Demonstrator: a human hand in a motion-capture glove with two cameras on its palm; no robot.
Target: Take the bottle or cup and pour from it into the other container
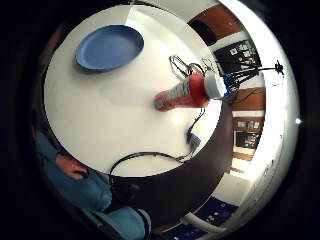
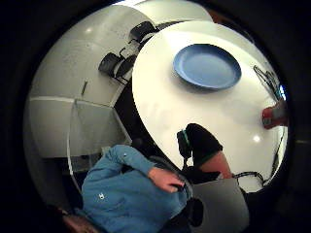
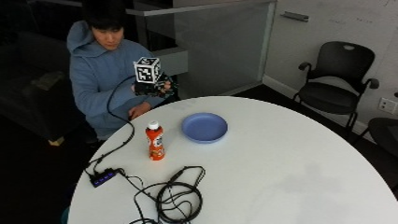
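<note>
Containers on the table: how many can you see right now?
2. The orange bottle stands upright near the table's edge by the person; the blue bowl sits beside it, apart. None seems hidden.

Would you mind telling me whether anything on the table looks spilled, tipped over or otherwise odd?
Nothing stands out: the orange bottle stands upright with its white cap on, the blue plate lies flat beside it, and no spill shows on the table.

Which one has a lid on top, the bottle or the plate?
The orange bottle: it stands upright with a white cap. The blue plate beside it lies open, with nothing covering it.
</note>
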